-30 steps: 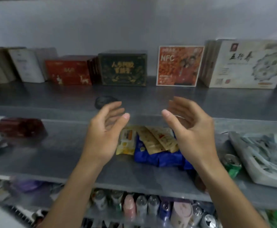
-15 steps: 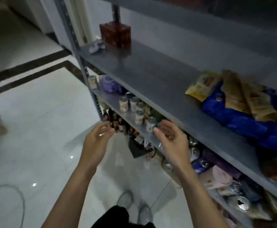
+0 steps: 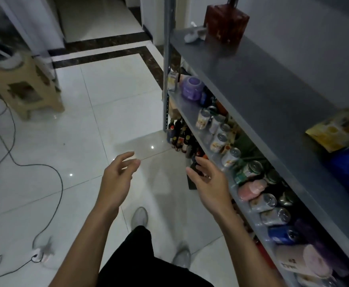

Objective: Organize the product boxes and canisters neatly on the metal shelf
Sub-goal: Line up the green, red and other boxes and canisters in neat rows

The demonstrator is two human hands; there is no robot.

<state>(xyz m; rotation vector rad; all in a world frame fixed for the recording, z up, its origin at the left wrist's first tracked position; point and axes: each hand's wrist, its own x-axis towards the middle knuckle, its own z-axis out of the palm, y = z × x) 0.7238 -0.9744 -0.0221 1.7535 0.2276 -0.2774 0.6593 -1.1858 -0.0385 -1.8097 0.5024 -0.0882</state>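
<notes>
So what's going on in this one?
A person stands beside the grey metal shelf, holding nothing. The left hand and right hand hang open in front, above the white tiled floor, the right one close to the lower shelf's row of drink cans. A dark red box stands at the upper shelf's far end.

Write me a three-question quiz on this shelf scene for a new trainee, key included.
1. True or false: the left hand and the right hand both hold nothing.
2. The dark red box stands: A) on the floor; B) on the metal shelf board above the cans; C) in the right hand.
3. Fill in: the round jar at the far end of the cans' board is ___ in colour.
Key: 1 true; 2 B; 3 purple.
</notes>
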